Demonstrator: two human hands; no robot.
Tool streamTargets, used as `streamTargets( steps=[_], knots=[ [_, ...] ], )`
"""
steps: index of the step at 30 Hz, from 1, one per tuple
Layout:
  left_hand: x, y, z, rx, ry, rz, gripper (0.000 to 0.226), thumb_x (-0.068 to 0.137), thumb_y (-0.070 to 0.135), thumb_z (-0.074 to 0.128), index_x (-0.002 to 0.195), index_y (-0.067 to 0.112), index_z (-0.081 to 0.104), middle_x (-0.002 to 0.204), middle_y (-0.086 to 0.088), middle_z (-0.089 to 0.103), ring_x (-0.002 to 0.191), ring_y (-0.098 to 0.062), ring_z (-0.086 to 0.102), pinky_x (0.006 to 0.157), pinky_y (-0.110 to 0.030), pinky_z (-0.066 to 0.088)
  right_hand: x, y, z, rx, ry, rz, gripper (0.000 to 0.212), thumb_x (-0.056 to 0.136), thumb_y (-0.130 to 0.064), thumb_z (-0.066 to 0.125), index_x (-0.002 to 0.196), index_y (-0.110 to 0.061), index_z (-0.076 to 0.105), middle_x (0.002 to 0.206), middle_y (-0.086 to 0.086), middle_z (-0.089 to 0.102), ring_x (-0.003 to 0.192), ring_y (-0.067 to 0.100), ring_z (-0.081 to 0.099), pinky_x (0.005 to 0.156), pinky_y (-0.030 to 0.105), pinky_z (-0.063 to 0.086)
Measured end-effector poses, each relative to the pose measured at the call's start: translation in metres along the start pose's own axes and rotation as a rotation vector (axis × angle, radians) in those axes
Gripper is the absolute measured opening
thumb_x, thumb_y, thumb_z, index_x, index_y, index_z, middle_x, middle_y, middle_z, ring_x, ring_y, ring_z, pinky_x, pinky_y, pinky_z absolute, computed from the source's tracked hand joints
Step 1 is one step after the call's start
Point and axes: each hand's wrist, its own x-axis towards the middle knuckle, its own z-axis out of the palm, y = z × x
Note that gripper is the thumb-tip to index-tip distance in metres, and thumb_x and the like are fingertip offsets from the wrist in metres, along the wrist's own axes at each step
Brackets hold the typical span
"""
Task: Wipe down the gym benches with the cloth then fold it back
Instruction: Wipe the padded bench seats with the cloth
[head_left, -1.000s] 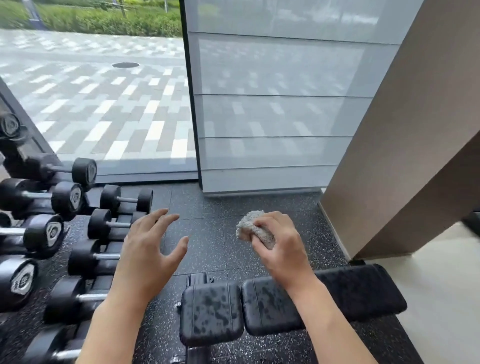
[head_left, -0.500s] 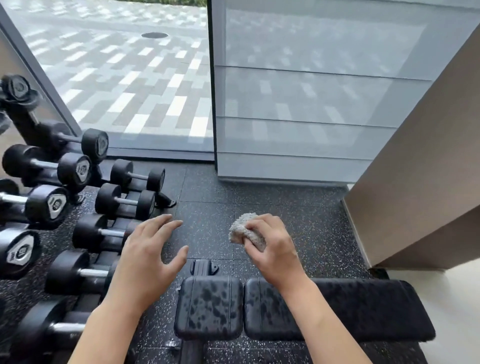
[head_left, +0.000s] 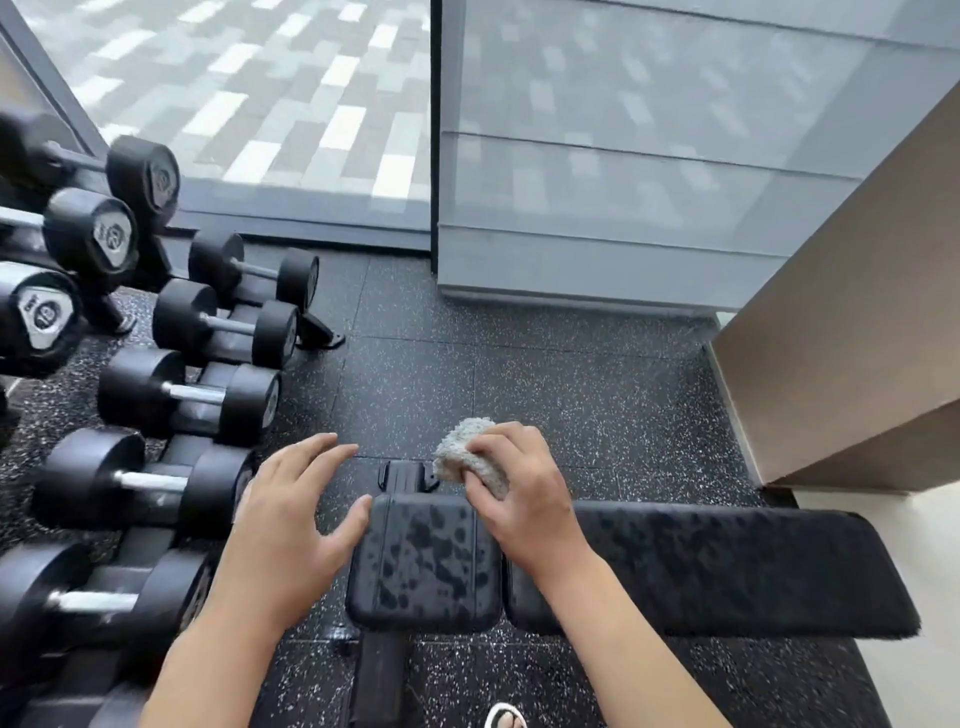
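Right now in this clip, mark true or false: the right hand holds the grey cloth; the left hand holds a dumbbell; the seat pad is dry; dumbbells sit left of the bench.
1. The right hand grips the fluffy grey cloth: true.
2. The left hand holds a dumbbell: false, it hovers open, holding nothing.
3. The short black padded seat is dry: false, dark wet-looking blotches cover it.
4. Black round-headed dumbbells sit left of the bench: true.

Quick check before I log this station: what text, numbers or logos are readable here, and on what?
"10": seemingly, on the grey end plate of the nearest rack dumbbell; blurred, uncertain.
Plate on the dumbbell above: marking too blurred to read.
Bench pads, cloth: no text visible.
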Motion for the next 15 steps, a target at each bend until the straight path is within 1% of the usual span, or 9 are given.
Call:
streamTargets(
  steps=[3,6,10,12,15],
  knots=[
    [-0.008,-0.032,0.041,-0.01,-0.029,-0.001,0.062,0.086,0.056,0.056,0.137,0.023,0.064,0.144,0.004,0.057,0.136,-0.023,0.05,0.116,-0.052,0.042,-0.017,0.026,0.039,0.007,-0.027,0.014,0.022,0.088,-0.012,0.075,0.109,-0.01,0.069,0.109,-0.003,0.061,0.106,0.013,0.054,0.097,0.023,0.044],
    [-0.011,-0.063,0.08,-0.012,-0.045,-0.014,0.062,0.086,0.057,0.055,0.138,0.024,0.063,0.145,0.005,0.056,0.137,-0.021,0.049,0.115,-0.051,0.042,-0.03,0.055,0.078,0.003,-0.039,0.023,0.022,0.088,-0.014,0.073,0.109,-0.01,0.069,0.109,-0.002,0.061,0.106,0.015,0.054,0.097,0.028,0.046],
    [-0.013,-0.107,0.137,-0.041,-0.025,-0.017,0.061,0.086,0.056,0.055,0.136,0.023,0.064,0.143,0.005,0.057,0.136,-0.021,0.05,0.116,-0.051,0.042,-0.043,0.098,0.131,0.001,-0.029,0.025,0.021,0.088,-0.013,0.074,0.108,-0.01,0.069,0.109,-0.002,0.061,0.107,0.015,0.055,0.096,0.028,0.047],
    [-0.015,-0.129,0.168,-0.07,-0.004,-0.021,0.06,0.086,0.056,0.056,0.135,0.022,0.066,0.142,0.004,0.058,0.135,-0.021,0.05,0.118,-0.047,0.04,-0.05,0.12,0.158,0.004,-0.021,0.026,0.021,0.087,-0.013,0.074,0.108,-0.011,0.069,0.109,-0.003,0.061,0.107,0.015,0.055,0.097,0.028,0.047],
    [-0.023,-0.163,0.215,-0.089,0.001,-0.046,0.061,0.085,0.057,0.055,0.134,0.022,0.066,0.142,0.005,0.058,0.134,-0.019,0.049,0.119,-0.039,0.035,-0.06,0.154,0.199,0.003,-0.019,0.032,0.021,0.087,-0.013,0.074,0.108,-0.011,0.069,0.109,-0.003,0.061,0.107,0.015,0.055,0.096,0.03,0.047]
  ],
)
